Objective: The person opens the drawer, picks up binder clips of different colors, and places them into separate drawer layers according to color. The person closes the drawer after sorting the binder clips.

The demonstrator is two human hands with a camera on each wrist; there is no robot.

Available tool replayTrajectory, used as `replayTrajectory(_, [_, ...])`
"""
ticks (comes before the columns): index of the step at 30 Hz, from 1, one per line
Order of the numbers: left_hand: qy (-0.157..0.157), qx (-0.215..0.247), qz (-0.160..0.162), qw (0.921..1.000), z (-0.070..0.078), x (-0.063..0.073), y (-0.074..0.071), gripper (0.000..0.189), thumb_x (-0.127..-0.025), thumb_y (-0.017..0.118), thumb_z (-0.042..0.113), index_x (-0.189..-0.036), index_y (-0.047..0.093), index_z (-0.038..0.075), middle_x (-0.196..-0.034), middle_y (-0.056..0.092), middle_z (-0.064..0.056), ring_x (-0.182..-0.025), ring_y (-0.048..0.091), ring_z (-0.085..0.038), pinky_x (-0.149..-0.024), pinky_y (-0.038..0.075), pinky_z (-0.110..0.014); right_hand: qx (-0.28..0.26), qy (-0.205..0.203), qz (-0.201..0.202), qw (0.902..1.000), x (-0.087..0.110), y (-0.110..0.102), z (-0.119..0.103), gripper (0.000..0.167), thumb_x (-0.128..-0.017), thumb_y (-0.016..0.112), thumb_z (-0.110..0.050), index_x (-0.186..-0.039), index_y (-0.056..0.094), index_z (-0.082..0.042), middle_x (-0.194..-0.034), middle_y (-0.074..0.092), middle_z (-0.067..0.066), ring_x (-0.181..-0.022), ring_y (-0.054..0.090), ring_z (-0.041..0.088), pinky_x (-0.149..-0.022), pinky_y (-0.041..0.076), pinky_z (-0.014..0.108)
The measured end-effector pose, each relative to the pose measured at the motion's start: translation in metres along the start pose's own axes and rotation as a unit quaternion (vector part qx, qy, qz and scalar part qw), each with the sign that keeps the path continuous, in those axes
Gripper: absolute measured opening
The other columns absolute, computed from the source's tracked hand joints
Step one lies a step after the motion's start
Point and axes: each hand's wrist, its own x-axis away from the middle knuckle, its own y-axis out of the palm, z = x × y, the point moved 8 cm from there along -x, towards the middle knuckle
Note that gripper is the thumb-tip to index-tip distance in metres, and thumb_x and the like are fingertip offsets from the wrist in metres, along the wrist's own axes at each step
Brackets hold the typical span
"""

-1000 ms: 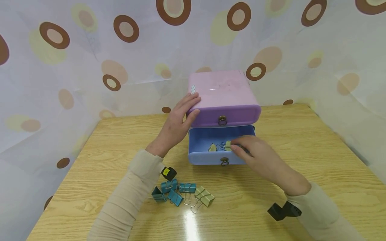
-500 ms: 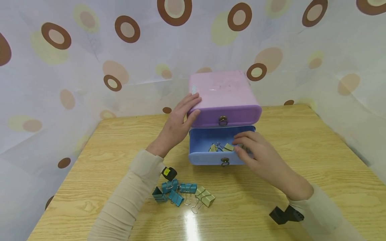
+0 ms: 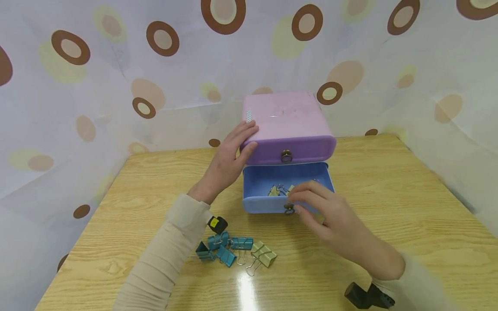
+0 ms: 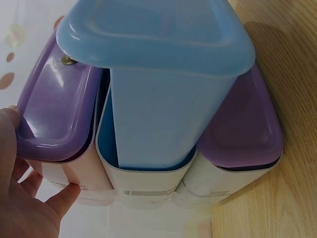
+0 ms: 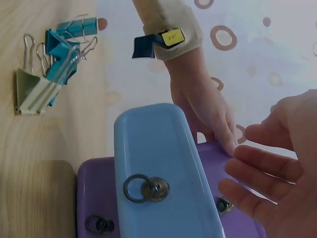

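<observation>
While the bench [image 3: 389, 181] supports the arrangement, a stacked drawer unit [image 3: 285, 114] with a pink top stands toward its rear, the blue drawer [image 3: 264, 205] extending from beneath a purple front. The left hand [image 3: 227, 160] rests with extended fingers across the unit's upper left corner. The right hand [image 3: 334, 216], its fingers lightly bent, parted from the thumb and grasping nothing, is at the blue drawer's front. One pale binder clip [image 3: 265, 254] lies beside several teal clips [image 3: 242, 243]; further pale clips [image 3: 273, 191] lie inside the blue drawer.
</observation>
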Motion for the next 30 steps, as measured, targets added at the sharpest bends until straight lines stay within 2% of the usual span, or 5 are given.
replayTrajectory(7, [0.000, 0.003, 0.001, 1.0000, 0.000, 0.000, 0.000, 0.044, -0.105, 0.050, 0.025, -0.145, 0.050, 0.009, -0.158, 0.040, -0.002, -0.153, 0.024, -0.018, -0.125, 0.023, -0.031, -0.035, 0.029, -0.047, 0.9978, 0.009, 0.017, -0.002, 0.026, -0.090, 0.064, 0.004, -0.107, 0.068, -0.014, -0.112, 0.064, -0.002, -0.107, 0.060, 0.011, -0.092, 0.047, 0.012])
replayTrajectory(10, [0.000, 0.001, 0.001, 1.0000, 0.001, 0.000, 0.000, 0.044, -0.105, 0.050, 0.025, -0.145, 0.050, 0.009, -0.158, 0.040, -0.002, -0.153, 0.024, -0.018, -0.125, 0.023, -0.030, -0.043, 0.032, -0.058, 0.9969, 0.013, 0.024, -0.002, 0.026, -0.090, 0.064, 0.004, -0.108, 0.068, -0.014, -0.112, 0.064, -0.004, -0.105, 0.060, 0.009, -0.091, 0.048, 0.013])
replayTrajectory(17, [0.001, 0.003, 0.002, 1.0000, 0.002, 0.000, 0.000, 0.044, -0.105, 0.050, 0.025, -0.145, 0.050, 0.009, -0.158, 0.040, -0.003, -0.153, 0.024, -0.019, -0.125, 0.023, -0.031, -0.052, -0.005, -0.045, 0.9976, 0.019, 0.035, -0.005, 0.031, -0.086, 0.065, 0.008, -0.109, 0.068, -0.013, -0.109, 0.064, -0.002, -0.093, 0.061, 0.009, -0.082, 0.054, 0.017])
replayTrajectory(30, [0.007, 0.004, 0.005, 1.0000, 0.003, 0.001, 0.000, 0.043, -0.104, 0.051, 0.023, -0.145, 0.050, 0.007, -0.157, 0.041, -0.005, -0.152, 0.025, -0.021, -0.124, 0.025, -0.032, -0.048, 0.050, -0.091, 0.9934, 0.036, 0.062, 0.008, 0.025, -0.089, 0.065, 0.002, -0.110, 0.066, -0.012, -0.110, 0.064, -0.002, -0.094, 0.064, 0.012, -0.080, 0.059, 0.025])
